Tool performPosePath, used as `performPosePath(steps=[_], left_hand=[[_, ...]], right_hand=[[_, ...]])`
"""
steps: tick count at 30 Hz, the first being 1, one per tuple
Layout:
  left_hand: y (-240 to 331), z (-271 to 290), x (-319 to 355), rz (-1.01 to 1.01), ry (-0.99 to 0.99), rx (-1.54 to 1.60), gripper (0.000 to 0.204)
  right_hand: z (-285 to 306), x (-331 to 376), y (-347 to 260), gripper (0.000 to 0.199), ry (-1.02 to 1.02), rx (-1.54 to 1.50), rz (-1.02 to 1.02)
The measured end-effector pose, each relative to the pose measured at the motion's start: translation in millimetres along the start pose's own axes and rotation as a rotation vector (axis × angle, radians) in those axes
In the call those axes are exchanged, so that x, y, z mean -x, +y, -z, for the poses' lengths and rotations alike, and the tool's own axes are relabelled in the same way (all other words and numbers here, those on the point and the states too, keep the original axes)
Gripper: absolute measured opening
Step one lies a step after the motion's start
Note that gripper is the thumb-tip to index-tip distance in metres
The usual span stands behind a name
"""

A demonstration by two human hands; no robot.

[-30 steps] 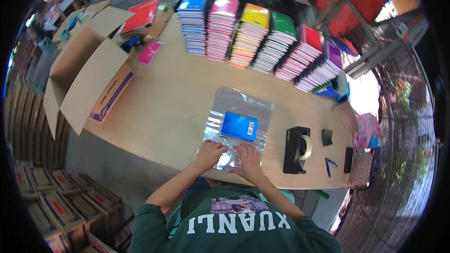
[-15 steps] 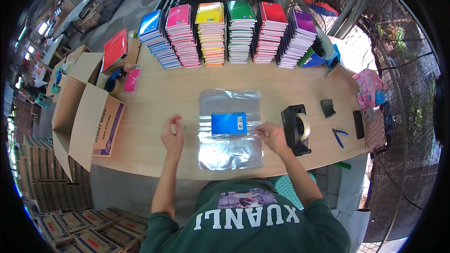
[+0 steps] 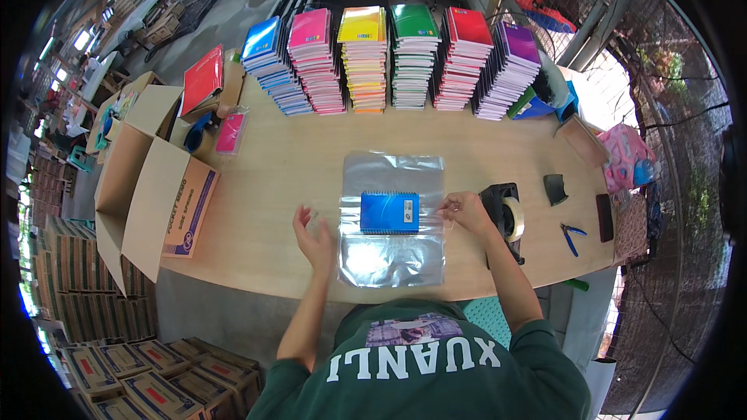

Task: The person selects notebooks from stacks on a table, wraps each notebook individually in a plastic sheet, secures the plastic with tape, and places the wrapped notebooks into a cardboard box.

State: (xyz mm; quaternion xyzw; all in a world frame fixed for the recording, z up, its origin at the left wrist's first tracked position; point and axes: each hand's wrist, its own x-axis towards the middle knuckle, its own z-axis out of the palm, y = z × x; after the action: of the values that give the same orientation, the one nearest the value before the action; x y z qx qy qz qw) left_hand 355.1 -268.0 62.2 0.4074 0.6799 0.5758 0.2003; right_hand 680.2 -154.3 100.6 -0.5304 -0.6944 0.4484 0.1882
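Observation:
A small blue spiral notebook (image 3: 389, 212) lies on a clear plastic sheet (image 3: 391, 264) at the middle of the table. Wire coils show along both its far and near edges; whether it is one notebook or a stack, I cannot tell. My right hand (image 3: 465, 211) is at the sheet's right edge, thumb and fingertips pinched on the plastic. Just left of the sheet, my left hand (image 3: 313, 237) hovers with fingers apart and holds nothing. A black tape dispenser (image 3: 506, 222) with a roll of tape stands beside my right hand.
Tall notebook stacks in several colours, such as the green stack (image 3: 415, 62), line the far side. An open cardboard box (image 3: 152, 194) is on the left. Blue-handled nippers (image 3: 573, 237), a dark curved piece (image 3: 555, 190) and a dark oblong case (image 3: 604, 218) lie at the right.
The view has shifted, so the whole scene sits further right. My left hand has come closer to the sheet and its fingers have spread. My right hand is now at the sheet's edge.

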Motion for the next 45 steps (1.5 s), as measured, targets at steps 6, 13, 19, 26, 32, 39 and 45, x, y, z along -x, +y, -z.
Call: performPosePath(steps=[6,13,19,26,32,39,45], left_hand=[[56,-37,75,-0.559,-0.626,-0.523,0.065],[57,-56,71,-0.426,-0.63,-0.675,0.07],[59,-57,74,-0.358,-0.664,-0.713,0.071],[64,-48,85,-0.318,-0.666,-0.723,0.075],[61,-40,94,-0.28,-0.661,-0.744,0.075],[58,-42,97,-0.29,-0.644,-0.722,0.074],[54,-41,102,-0.301,-0.604,-0.72,0.075]], right_hand=[[8,-31,7,0.012,-0.163,-0.127,-0.127],[-10,-66,-2,0.024,0.238,0.419,0.31],[-81,-141,-16,0.049,-0.46,0.34,0.097],[-84,-144,-18,0.059,-0.57,0.276,-0.03],[-90,-134,-24,0.046,-0.4,0.299,0.0],[-92,-122,15,0.011,0.278,0.586,0.415],[-82,-127,3,0.013,0.277,0.432,0.54]])
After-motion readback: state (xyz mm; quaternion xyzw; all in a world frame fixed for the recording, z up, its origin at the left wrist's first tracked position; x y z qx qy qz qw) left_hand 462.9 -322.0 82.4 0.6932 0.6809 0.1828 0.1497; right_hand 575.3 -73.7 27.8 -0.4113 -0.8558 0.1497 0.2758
